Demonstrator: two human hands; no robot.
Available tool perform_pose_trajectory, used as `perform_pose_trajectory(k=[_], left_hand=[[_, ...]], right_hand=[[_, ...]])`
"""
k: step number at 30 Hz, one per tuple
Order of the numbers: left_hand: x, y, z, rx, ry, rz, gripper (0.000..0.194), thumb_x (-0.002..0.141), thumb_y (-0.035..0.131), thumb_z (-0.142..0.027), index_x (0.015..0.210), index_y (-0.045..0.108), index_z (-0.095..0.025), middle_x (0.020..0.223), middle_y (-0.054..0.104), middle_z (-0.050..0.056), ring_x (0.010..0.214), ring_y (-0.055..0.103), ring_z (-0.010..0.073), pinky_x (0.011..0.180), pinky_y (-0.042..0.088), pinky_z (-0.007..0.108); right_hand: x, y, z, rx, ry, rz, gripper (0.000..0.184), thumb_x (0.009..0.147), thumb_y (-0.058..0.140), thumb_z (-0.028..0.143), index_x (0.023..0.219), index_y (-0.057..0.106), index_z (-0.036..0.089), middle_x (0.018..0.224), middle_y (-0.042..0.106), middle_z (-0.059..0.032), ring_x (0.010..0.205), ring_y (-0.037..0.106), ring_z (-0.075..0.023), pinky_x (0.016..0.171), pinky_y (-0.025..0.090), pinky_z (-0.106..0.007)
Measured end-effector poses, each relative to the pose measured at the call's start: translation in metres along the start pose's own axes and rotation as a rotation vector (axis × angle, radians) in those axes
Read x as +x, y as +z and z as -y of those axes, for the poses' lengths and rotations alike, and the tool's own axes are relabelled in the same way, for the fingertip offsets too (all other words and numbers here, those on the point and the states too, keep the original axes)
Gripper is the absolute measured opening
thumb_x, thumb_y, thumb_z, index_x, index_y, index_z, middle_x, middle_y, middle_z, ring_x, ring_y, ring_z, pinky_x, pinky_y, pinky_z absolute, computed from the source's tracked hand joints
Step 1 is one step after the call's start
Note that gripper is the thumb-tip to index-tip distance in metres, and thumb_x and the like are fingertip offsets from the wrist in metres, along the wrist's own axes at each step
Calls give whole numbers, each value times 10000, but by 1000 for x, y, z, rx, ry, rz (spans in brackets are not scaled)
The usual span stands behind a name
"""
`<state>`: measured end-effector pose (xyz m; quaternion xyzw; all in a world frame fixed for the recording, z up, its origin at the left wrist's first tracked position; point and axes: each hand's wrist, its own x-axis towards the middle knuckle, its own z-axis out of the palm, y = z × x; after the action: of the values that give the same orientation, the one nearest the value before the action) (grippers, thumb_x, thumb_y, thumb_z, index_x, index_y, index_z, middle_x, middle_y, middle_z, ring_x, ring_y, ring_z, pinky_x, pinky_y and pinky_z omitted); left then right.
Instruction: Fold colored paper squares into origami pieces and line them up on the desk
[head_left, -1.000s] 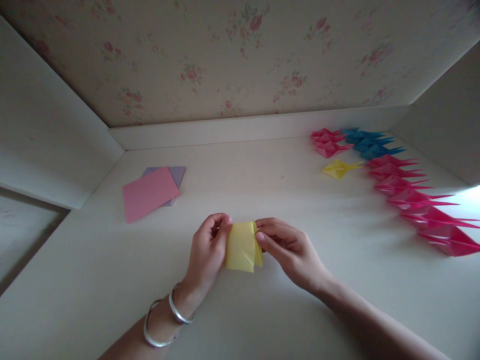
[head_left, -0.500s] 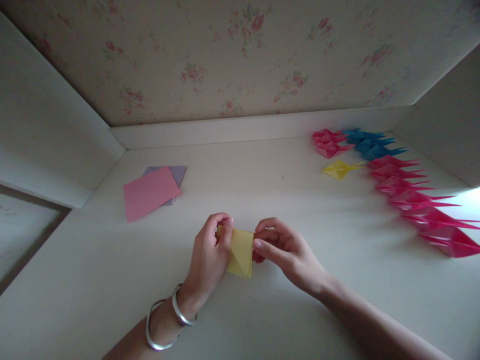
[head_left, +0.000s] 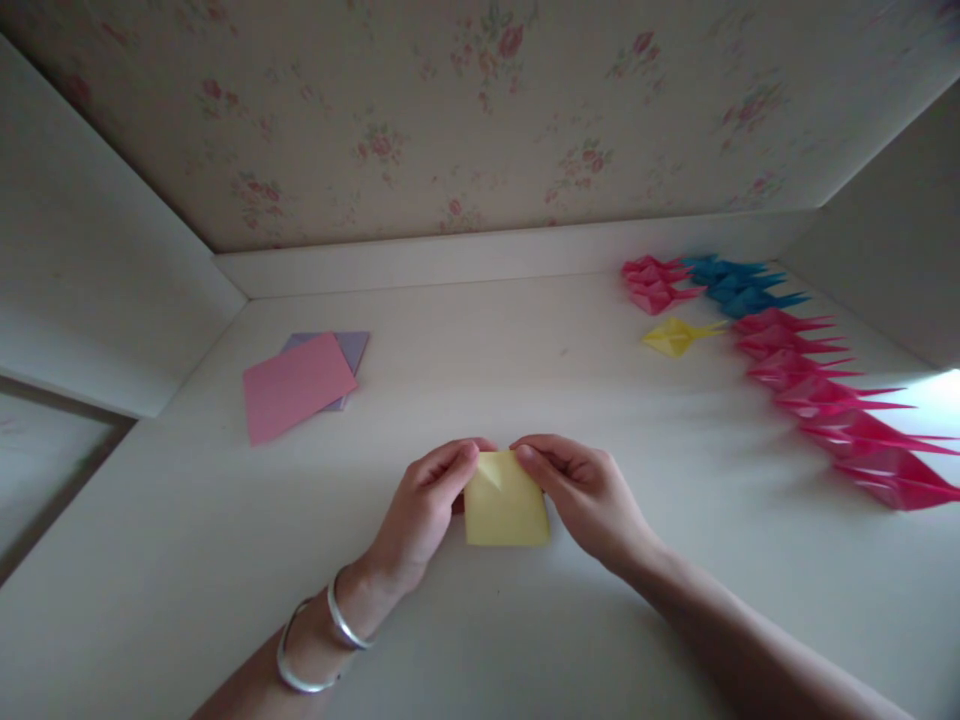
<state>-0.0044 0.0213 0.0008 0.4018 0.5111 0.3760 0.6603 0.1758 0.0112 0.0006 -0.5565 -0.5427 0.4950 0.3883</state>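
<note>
A small yellow square of folded paper [head_left: 506, 505] is held up between my two hands, low in the middle of the head view. My left hand [head_left: 431, 505] pinches its upper left corner, thumb in front and fingers behind. At the upper right corner, my right hand [head_left: 589, 495] grips the paper with the thumb on top and the fingers curled. The near face looks plain and flat; its back is hidden. Two silver bangles [head_left: 346, 612] circle my left wrist.
Pink paper sheets [head_left: 300, 388] lie over lilac sheets [head_left: 355, 347] at the left of the white table [head_left: 465, 350]. At the right stand several folded paper pieces: magenta ones [head_left: 840, 435], blue ones [head_left: 746, 292], and a yellow one [head_left: 675, 338]. A flowered wall [head_left: 420, 130] rises behind.
The yellow paper has been turned, and now shows a plain square face rather than one with a diagonal fold. My right hand has taken hold of its upper right corner.
</note>
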Motion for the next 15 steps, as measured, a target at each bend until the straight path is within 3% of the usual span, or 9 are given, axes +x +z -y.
perform_pose_trajectory(k=[4, 9, 15], left_hand=[[-1, -2, -1, 123, 75, 24, 354, 853, 670, -442, 1069, 752, -175, 937, 759, 81, 846, 681, 224, 716, 531, 277], [-5, -1, -2, 467, 315, -70, 251, 893, 631, -383, 1024, 773, -224, 1017, 774, 69, 904, 696, 237, 792, 520, 276], [-7, 2, -1, 459, 359, -134, 224, 875, 644, -383, 945, 766, -209, 923, 774, 72, 805, 696, 222, 704, 522, 257]], right_hand=[[0, 0, -1, -20, -11, -15, 329, 937, 514, 430, 832, 701, 181, 717, 640, -14, 627, 550, -145, 526, 401, -229], [0, 1, -4, -7, -31, -19, 316, 924, 545, 437, 812, 687, 178, 693, 633, -12, 616, 553, -138, 524, 404, -222], [0, 0, -1, 38, 41, 137, 315, 863, 628, 470, 855, 726, 171, 724, 673, -25, 634, 579, -148, 533, 415, -230]])
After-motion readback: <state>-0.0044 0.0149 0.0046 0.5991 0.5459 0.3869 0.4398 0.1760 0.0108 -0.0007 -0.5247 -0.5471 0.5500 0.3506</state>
